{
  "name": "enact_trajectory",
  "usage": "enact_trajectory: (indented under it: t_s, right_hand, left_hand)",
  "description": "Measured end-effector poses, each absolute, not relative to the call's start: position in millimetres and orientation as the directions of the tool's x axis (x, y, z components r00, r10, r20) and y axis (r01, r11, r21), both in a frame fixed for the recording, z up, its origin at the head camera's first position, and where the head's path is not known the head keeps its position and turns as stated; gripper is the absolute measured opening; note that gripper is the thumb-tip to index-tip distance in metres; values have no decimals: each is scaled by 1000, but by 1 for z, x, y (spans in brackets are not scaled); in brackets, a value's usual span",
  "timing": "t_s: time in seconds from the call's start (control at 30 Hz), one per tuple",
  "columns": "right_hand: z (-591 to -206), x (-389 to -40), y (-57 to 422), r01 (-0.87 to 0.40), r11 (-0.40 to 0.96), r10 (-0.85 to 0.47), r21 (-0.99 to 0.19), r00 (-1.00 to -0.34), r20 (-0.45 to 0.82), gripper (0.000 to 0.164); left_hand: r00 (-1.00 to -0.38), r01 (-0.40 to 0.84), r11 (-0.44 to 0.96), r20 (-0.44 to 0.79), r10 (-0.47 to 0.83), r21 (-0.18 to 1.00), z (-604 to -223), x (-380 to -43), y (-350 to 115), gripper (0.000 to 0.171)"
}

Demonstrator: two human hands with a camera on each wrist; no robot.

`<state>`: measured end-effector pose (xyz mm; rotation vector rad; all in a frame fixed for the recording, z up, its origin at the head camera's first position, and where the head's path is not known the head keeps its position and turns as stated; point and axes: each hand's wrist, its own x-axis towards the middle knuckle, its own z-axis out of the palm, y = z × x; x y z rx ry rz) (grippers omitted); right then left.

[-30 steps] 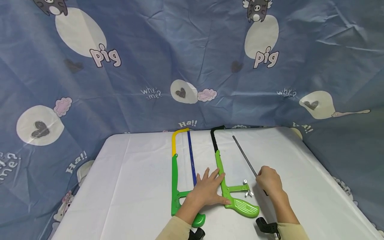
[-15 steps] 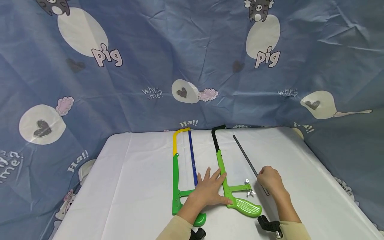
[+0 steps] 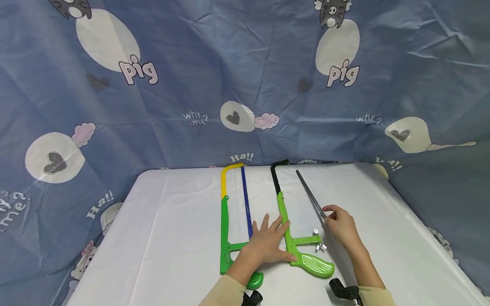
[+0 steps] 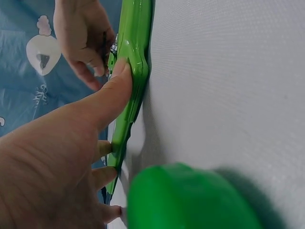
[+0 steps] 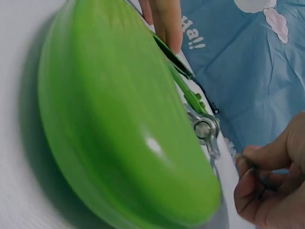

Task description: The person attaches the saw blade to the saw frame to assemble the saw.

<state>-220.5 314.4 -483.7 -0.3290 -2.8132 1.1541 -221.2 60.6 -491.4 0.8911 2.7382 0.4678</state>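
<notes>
A dark grey hacksaw blade [image 3: 308,192] slants across the table's right half, pinched near its lower end by my right hand [image 3: 343,228]. A dark streak, likely its shadow, runs beside it, and its near end is hidden by the fingers. My left hand [image 3: 266,244] lies with spread fingers on the light green hacksaw frame [image 3: 311,264], its thumb near the handle. This frame has a black front arm [image 3: 274,176], a wing nut [image 3: 320,246] and no blade fitted. In the right wrist view, the light green handle [image 5: 124,119] fills the foreground.
Left of it lies another hacksaw [image 3: 224,221], green and yellow with a blue blade [image 3: 246,202]; my left forearm covers part of its handle. Both saws rest on a white-covered table [image 3: 176,238]. A blue patterned cloth [image 3: 183,85] hangs behind.
My right hand's finger and thumb have opened out somewhat around the blade, which has shifted slightly with a dark streak now beside it. The left hand keeps its place on the frame.
</notes>
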Motion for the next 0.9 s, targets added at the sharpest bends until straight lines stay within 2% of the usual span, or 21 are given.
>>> enact_trajectory:
  t_s: [0.23,0.63,0.9]
  right_hand:
    - [-486,-228,307,102,606,222,-789,-974,45,32]
    - [-489,-248,301,93,613,245,-785,-967,76,31]
    - [-486,-253,298,116,591,240,-798,-970,37,33]
  left_hand:
    - [-795,532,765,-97,599,362,-493,-221,60,103]
    - [-793,523,773,-127,596,360,-494,-221,60,103]
    - [-796,525,772,-114,594,358,-493,-221,59,102]
